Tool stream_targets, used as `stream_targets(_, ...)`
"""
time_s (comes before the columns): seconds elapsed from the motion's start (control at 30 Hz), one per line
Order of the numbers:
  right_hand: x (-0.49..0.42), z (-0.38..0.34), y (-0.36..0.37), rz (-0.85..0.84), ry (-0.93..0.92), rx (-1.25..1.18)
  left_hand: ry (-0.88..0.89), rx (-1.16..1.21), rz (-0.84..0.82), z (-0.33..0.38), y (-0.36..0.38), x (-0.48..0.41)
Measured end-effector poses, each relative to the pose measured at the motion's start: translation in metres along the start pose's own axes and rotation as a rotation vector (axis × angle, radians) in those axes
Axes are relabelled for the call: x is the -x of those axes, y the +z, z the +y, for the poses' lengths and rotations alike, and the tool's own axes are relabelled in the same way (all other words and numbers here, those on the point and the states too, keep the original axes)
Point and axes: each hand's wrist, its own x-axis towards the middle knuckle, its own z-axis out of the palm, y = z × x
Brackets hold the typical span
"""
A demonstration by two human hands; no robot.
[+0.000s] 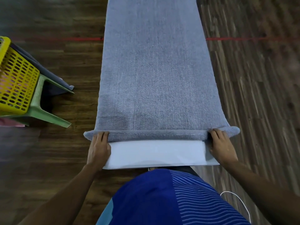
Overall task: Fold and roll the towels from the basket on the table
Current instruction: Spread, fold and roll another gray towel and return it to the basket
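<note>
The towel (155,70) is matt blue-grey terry cloth with a soft, napped pile. The table (155,154) beneath looks smooth, matt white. The basket (16,78), left, is perforated yellow plastic on a green plastic stool (47,111). The floor (251,95) is dark wood-grain plank.

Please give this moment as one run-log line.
phase: rolling begun | towel: flat on table, near edge rolled | left hand: grips roll, left end | right hand: grips roll, right end

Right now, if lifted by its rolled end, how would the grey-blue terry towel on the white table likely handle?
Probably floppy: the grey-blue terry towel drapes flat along the white table and overhangs its sides. The loose roll under the left hand and right hand would likely unroll if released.
</note>
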Motion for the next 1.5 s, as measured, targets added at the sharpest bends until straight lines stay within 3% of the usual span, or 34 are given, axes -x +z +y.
stream_targets(0.3,-0.027,0.0,-0.016,-0.09,0.092,0.001,-0.033,-0.05,0.011,0.001,-0.016,-0.026)
stream_targets(0.47,-0.032,0.0,-0.023,-0.216,0.144,0.062,-0.083,-0.172,-0.16,-0.002,-0.023,-0.023)
stream_targets(0.53,-0.031,-0.001,-0.021,-0.136,0.18,0.041,-0.134,-0.133,-0.145,-0.003,-0.021,-0.024)
stream_targets(0.67,-0.033,0.001,-0.014,0.073,0.064,0.035,-0.134,-0.087,0.045,-0.001,-0.015,-0.024)
stream_targets(0.8,-0.024,-0.003,-0.006,0.019,0.052,-0.046,-0.07,0.121,0.04,0.003,-0.008,-0.018)
stream_targets(1.07,-0.015,-0.003,-0.003,0.003,0.043,0.013,0.015,0.027,-0.008,-0.009,-0.003,-0.008)
stream_targets(1.33,-0.036,-0.003,-0.027,-0.191,0.158,0.099,-0.017,0.024,-0.097,-0.001,-0.023,-0.018)
stream_targets(1.4,-0.036,-0.001,-0.025,-0.154,0.177,0.115,-0.041,0.004,-0.097,-0.001,-0.021,-0.021)
stream_targets(1.5,-0.037,0.002,-0.019,0.019,0.145,0.062,-0.087,-0.053,0.031,-0.002,-0.013,-0.024)
